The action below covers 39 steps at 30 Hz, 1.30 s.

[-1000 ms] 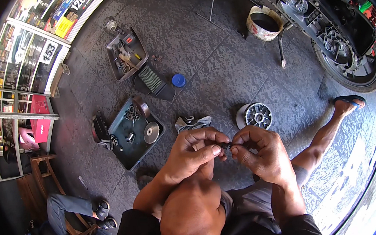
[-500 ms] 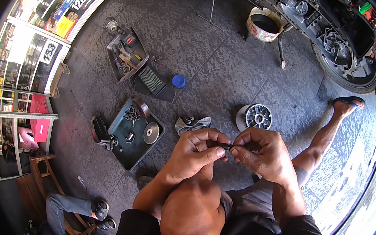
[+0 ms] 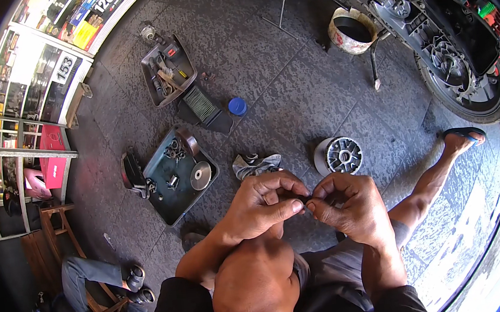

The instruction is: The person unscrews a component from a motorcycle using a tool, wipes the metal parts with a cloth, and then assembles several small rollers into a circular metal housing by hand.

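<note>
My left hand (image 3: 267, 205) and my right hand (image 3: 351, 207) meet fingertip to fingertip above my bent knee. Both are closed in a pinch around one small dark part (image 3: 305, 199), mostly covered by the fingers, so its kind is unclear. Just past my left hand a crumpled grey rag (image 3: 256, 165) lies on the floor. Beyond my right hand stands a round metal part with a spoked face (image 3: 343, 155). To the left, a dark tray (image 3: 174, 210) holds a metal disc (image 3: 201, 176), a ring-shaped piece and several small metal parts.
A tool bin (image 3: 149, 75), an air filter (image 3: 202, 105) and a blue cap (image 3: 237, 106) lie farther off. A partly dismantled scooter (image 3: 432, 48) stands at the far right beside a stained bucket (image 3: 338, 38). Another person (image 3: 93, 279) sits at lower left, near shelves (image 3: 27, 150).
My fingertips have drawn closer together, and the dark part shows less between them. My left thumb has shifted slightly right. Things on the floor have stayed in place.
</note>
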Motion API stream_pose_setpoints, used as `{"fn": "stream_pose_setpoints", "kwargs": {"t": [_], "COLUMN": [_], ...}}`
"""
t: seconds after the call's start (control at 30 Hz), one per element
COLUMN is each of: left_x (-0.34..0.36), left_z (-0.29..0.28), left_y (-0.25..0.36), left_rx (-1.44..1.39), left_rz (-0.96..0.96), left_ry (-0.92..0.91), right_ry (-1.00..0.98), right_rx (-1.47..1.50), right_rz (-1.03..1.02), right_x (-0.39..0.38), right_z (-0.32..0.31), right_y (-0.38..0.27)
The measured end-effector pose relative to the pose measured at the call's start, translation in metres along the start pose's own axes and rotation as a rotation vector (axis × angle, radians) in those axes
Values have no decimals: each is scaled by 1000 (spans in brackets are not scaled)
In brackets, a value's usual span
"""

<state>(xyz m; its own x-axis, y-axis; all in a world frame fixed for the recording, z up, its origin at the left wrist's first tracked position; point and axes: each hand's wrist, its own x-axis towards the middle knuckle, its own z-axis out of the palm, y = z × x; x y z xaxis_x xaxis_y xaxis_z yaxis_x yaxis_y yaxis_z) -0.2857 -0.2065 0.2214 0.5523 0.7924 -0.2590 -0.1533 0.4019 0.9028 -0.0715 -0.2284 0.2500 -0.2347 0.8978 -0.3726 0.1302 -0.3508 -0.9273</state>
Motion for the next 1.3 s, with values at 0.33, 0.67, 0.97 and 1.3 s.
{"fn": "stream_pose_setpoints", "kwargs": {"t": [0.33, 0.67, 0.97, 1.3], "left_x": [11, 18, 17, 11], "left_z": [1, 7, 13, 12], "left_y": [-4, -20, -20, -21], "left_rx": [83, -178, -113, -66], "left_rz": [80, -25, 294, 389], "left_ry": [-97, -189, -141, -74], "right_ry": [46, 204, 465, 517], "right_rx": [26, -6, -327, -264], "right_rz": [-29, -80, -474, -630], "right_x": [-9, -20, -28, -24], "right_z": [-5, -4, 23, 32], "right_y": [4, 16, 16, 18]}}
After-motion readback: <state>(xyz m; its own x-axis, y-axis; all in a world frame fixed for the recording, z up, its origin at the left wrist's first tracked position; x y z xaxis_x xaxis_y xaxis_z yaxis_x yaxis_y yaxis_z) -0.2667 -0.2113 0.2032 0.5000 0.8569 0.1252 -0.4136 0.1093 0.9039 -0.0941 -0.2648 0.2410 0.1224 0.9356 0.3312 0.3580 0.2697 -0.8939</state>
